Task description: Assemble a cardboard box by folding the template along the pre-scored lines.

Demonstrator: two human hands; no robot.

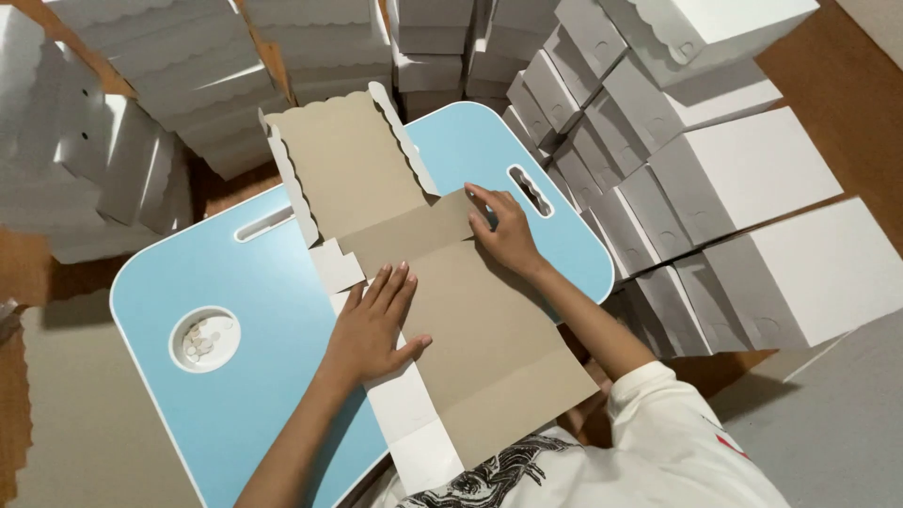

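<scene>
Both hands were flat, fingers spread, on the unfolded cardboard box blank lying across my blue table: left hand mid-sheet, right hand pressing its fold. Folded white boxes stacked all around.

A flat, unfolded cardboard box lies on the blue tabletop. It is brown inside, with white flaps and wavy edges. Many finished white boxes stand in rows on the right, square and closed. More white boxes are piled at the top left, and others sit stacked at the top middle.
</scene>
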